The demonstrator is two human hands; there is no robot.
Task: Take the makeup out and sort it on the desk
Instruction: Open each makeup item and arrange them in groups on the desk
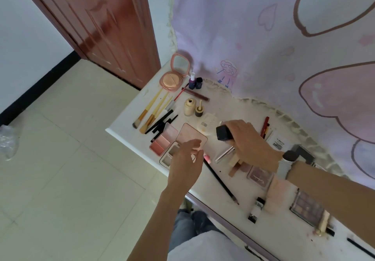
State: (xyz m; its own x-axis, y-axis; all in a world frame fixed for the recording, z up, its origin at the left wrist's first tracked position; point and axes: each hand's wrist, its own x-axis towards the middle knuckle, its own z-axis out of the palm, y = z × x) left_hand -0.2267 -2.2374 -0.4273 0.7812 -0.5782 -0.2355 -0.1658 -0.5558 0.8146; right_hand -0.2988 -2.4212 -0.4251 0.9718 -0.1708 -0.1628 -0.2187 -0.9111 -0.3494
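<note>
Right hand (248,141) gripped a black tube (223,133) above the white surface (125,127), mid-desk. Left hand (187,161) released, fingers loose, hovering over the pink palettes (162,142). Brushes (150,110) lay far left, near an opened compact (174,74). Black pencil (221,181) lay near the front edge.

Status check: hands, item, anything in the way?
Right hand grips a black tube above the desk. Left hand open, hovering over the palettes. Nothing blocking.
</note>
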